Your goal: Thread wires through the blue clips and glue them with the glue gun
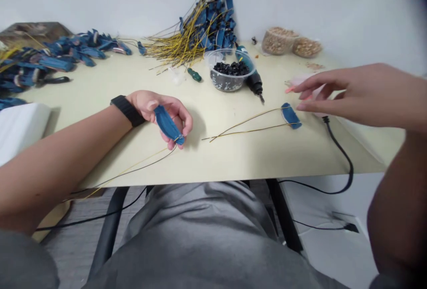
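My left hand (160,113) rests on the beige table (233,155), fingers curled round a blue oblong part (167,125). Thin yellow and black wires (133,171) trail from that part over the table's front edge. My right hand (353,95) hovers at the right with its fingers stretched out and nothing in them. Its fingertips are just beside a second blue part (291,115) that lies on the table. Two yellow wires (247,126) run leftward from this second part.
A clear bowl (230,73) of small black and metal pieces stands at the middle back, a blue-handled power tool (251,77) beside it. Blue wired parts are piled at the left (50,59) and back (210,17). A black cable (340,151) drops off the right edge.
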`<state>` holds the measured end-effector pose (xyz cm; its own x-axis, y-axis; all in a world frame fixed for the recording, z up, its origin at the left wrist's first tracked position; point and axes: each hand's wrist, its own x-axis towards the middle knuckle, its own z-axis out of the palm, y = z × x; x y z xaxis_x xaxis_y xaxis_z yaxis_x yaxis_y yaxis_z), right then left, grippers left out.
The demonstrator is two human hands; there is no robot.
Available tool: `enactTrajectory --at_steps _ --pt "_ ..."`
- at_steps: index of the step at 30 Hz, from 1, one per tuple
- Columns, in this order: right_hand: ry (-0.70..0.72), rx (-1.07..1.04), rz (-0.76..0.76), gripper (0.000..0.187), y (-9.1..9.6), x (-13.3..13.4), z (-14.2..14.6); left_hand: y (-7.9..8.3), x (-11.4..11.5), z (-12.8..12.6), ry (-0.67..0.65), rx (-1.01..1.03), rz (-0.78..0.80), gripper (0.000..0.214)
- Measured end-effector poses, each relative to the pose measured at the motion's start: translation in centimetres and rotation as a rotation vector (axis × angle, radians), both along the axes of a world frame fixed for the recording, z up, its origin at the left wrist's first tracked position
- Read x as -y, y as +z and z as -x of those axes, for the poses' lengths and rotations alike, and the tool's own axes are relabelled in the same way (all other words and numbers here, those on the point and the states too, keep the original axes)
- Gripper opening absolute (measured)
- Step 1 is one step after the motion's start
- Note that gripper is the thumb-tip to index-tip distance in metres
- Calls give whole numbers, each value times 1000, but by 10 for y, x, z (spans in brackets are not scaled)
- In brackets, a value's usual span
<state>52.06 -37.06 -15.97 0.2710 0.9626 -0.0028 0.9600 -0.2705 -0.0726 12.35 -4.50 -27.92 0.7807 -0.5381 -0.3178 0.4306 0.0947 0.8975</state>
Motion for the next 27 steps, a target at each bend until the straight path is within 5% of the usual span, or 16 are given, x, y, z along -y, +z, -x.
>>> enactTrajectory --at_steps 7,10,14,22,27 --pt "91 -77 173 111 -13 -5 12 -6 -6 -5 -83 44 50 81" --pt "89 -100 255 125 -17 -8 10 -2 -8 -8 -131 59 55 80" --pt "107 -110 297 123 -19 -9 19 3 -9 -9 -173 30 88 81" --pt "202 -170 169 80 -25 -5 10 -1 -9 -4 -97 24 73 79" --pt "212 -124 169 79 -28 -8 7 -1 -10 -5 -118 3 65 81"
